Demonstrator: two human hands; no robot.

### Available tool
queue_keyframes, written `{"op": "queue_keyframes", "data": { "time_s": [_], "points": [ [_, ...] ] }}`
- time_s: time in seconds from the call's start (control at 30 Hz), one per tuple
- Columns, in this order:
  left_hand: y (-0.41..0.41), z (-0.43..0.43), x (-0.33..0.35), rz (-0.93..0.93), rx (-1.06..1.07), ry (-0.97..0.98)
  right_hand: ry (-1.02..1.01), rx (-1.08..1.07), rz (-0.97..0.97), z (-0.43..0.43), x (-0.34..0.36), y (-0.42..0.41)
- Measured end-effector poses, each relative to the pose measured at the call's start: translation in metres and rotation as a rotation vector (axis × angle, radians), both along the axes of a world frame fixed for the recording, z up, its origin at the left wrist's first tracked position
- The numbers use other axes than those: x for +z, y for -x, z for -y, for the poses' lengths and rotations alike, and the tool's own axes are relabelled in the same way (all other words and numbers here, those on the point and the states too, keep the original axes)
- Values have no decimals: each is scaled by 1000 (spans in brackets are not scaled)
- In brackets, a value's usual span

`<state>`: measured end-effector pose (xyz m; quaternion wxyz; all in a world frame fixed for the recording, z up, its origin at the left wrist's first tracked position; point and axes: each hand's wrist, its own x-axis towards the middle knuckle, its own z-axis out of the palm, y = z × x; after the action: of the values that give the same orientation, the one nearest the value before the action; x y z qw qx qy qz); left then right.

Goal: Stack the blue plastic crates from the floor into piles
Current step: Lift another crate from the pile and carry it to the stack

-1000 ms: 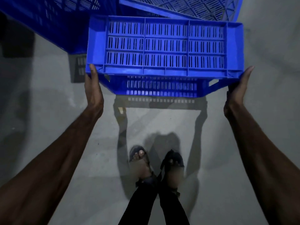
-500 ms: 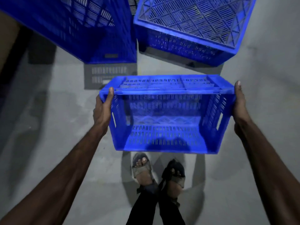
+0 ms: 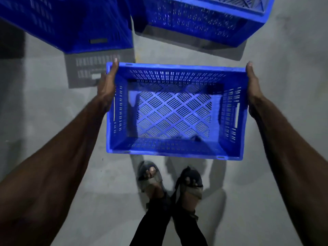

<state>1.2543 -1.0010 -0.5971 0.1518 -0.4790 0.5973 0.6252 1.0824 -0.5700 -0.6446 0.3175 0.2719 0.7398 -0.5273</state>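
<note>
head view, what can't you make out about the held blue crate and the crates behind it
Head view:
- Left-hand grip and right-hand grip: fingers hidden behind the end walls of the held blue slotted plastic crate; thumbs lie along the rim.
- Back-left blue plastic crate and back-right blue plastic crate: cut off by the top edge; pile height unknown.
- Dark bits in the held crate's near-right corner: too dim and blurred to identify.
</note>
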Motion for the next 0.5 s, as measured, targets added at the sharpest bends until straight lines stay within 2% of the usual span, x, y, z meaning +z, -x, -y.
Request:
{"op": "queue_keyframes", "data": {
  "time_s": [0.13,0.27,0.37,0.5],
  "points": [
    [-15,-15,17,-82,17,-6,-39,94,-95,-1,4,-4],
    [-33,-28,24,-60,116,-10,-21,-31,48,-48,-45,-14],
    [-57,-31,23,52,138,95,-120,-148,58,-25,29,-61],
    [-86,-17,1,151,149,182,78,-268,154,-36,45,-102]
  ]
}}
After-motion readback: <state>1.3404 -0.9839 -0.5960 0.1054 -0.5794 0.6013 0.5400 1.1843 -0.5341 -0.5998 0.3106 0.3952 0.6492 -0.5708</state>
